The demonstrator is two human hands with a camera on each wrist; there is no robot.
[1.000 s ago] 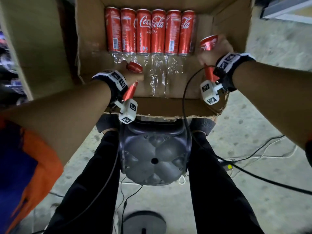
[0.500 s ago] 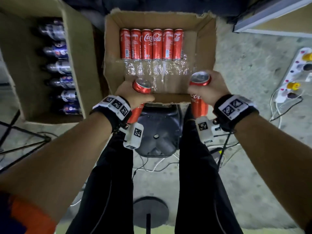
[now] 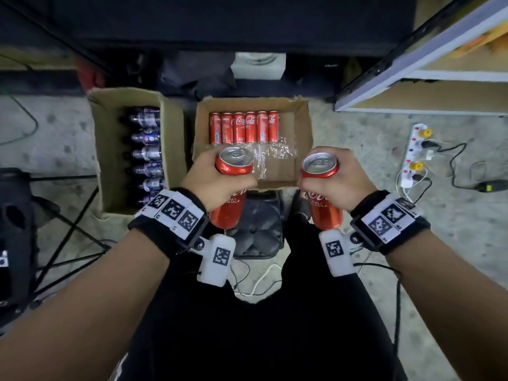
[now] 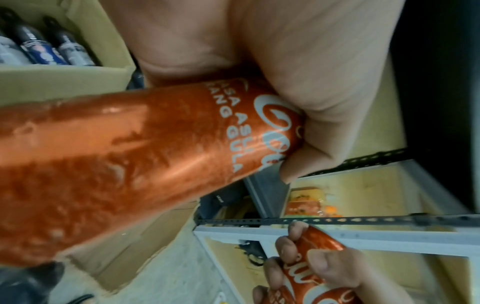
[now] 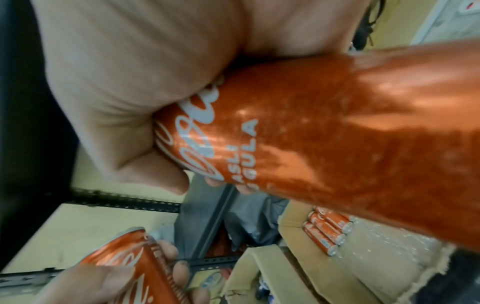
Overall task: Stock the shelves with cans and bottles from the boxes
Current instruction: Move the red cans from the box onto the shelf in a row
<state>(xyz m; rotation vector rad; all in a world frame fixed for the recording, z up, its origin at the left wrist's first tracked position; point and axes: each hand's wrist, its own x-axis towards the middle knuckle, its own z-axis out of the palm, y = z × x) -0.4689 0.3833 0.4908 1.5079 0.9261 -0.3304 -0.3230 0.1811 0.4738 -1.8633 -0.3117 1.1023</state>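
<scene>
Grey concrete floor (image 3: 357, 149) spreads under us, speckled and crossed by loose cables, with a dark wall at the far edge. At the upper right we see a shelving unit (image 3: 428, 78) with pale boards and dark perforated uprights; from the left wrist view some orange packaging lies blurred on one of its levels. Two open cardboard boxes stand side by side on the floor ahead of our feet. We see the box of bottles (image 3: 170, 138) on the left, holding a column of dark bottles with blue labels lying on their sides. Just beside it, the box of cans (image 3: 302, 127) has six red cola cans (image 3: 244, 127) in a row against its far wall, with crumpled clear wrap (image 3: 272, 158) spread over the bare bottom nearer us. A white power strip (image 3: 415, 155) with plugs lies on the floor to the right, well apart from the boxes.

Our left hand (image 3: 217, 180) is wrapped around the left can (image 3: 233, 188), fingers curled about its upper body, the can upright with its silver top facing us. Our right hand (image 3: 341, 182) grips the right can (image 3: 321, 188) the same way. Both cans are held in the air over the near edge of the can box, apart from each other, above our dark trousers.
</scene>
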